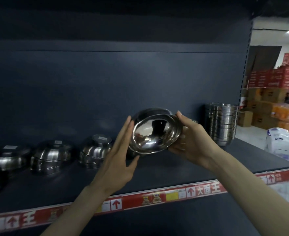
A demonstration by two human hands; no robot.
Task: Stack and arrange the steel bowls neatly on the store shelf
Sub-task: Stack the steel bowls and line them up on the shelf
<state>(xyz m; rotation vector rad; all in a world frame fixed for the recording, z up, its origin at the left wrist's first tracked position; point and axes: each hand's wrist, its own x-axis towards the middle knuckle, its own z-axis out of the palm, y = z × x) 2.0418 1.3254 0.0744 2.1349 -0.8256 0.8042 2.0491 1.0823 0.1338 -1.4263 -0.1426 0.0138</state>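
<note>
Far left to centre: three inverted bowl stacks [51, 155] in a row on the shelf [174, 169], mouths down. The leftmost bowls are cut by the frame edge.

Left hand [121, 150]: fingers straight, flat against the left rim of the held bowls [155, 132]. The bowls are nested, off the shelf, and tipped with their mouths facing near.

Right hand [191, 138] clasps their right side, thumb at the upper rim, fingers hidden behind.

Tall upright stack [221, 123] stands further right and farther back. The right hand is nearer it. The bowls likely need turning mouth-up first. Nested count unclear.
</note>
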